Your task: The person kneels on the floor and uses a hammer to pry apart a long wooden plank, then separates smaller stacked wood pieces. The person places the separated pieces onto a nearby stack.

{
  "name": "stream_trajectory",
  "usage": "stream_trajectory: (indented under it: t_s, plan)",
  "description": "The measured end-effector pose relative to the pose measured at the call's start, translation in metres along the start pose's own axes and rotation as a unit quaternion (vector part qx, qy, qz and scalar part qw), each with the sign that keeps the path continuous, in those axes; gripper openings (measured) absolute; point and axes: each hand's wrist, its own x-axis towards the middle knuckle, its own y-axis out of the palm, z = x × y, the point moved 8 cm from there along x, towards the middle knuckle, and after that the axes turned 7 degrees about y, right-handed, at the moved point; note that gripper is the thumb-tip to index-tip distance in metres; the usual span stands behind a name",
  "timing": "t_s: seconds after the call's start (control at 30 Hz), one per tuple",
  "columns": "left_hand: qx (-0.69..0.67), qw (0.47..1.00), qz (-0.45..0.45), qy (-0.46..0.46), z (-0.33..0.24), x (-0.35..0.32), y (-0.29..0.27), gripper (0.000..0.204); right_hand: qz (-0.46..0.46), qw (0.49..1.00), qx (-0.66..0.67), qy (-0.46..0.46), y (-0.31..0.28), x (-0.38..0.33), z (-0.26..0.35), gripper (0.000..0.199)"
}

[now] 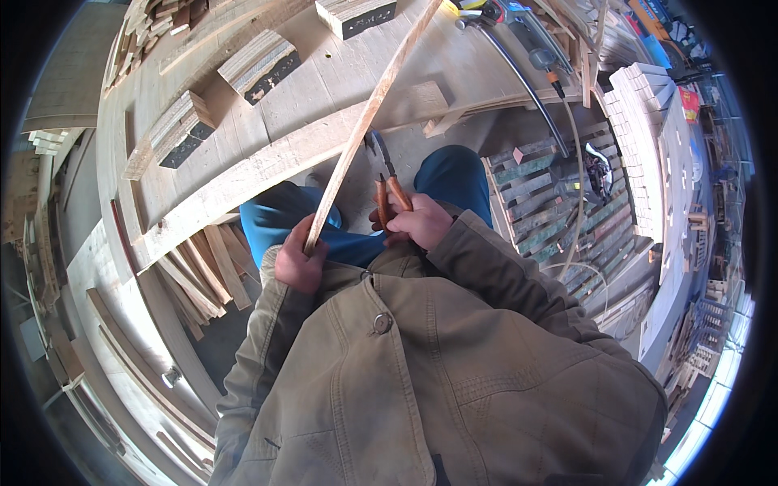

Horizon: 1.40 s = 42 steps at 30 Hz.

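My left hand (300,261) is closed around the lower end of a long, thin wooden strip (362,128). The strip slants up and to the right, across the front edge of the wooden workbench (267,150), and runs out of the top of the view. In my right hand (425,223) is a pair of pliers (396,193) with orange-brown handles, which stand slightly apart. Their dark jaws point up, close beside the strip; whether they touch it I cannot tell. Both hands are just above my lap.
Three wooden blocks with dark faces, one of them a stacked block (258,66), sit on the bench. A hose-fed tool (541,58) and a metal bar (527,89) lie at the right. Beyond are a slatted pallet (551,190) and stacked light wood (644,146). Loose strips (198,271) lie left.
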Motion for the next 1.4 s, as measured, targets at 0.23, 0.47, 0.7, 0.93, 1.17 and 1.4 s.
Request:
stream_trajectory:
  t_s: [0.23, 0.47, 0.7, 0.93, 1.17, 1.4]
  plan:
    - [-0.011, 0.999, 0.01, -0.041, 0.002, 0.0, 0.001, 0.055, -0.002, 0.998, 0.061, -0.026, 0.004, 0.003, 0.004, 0.052]
    - [0.011, 0.999, 0.012, -0.035, 0.003, 0.0, 0.007, 0.056, -0.019, 0.998, 0.053, -0.032, 0.013, 0.012, 0.005, 0.055]
    - [0.081, 0.995, -0.024, 0.044, -0.005, 0.003, 0.005, 0.059, -0.045, 0.99, 0.127, -0.049, 0.032, 0.016, 0.018, 0.041]
    - [0.082, 0.995, -0.025, 0.053, -0.006, 0.003, 0.006, 0.06, -0.095, 0.979, 0.155, -0.093, 0.033, 0.026, 0.025, 0.032]
    - [0.062, 0.997, -0.011, 0.049, -0.01, 0.005, 0.009, 0.06, -0.138, 0.973, 0.126, -0.136, 0.035, 0.044, 0.023, 0.028]
    - [0.064, 0.997, -0.006, 0.045, -0.012, 0.005, 0.011, 0.062, -0.159, 0.966, 0.124, -0.162, 0.039, 0.047, 0.033, 0.025]
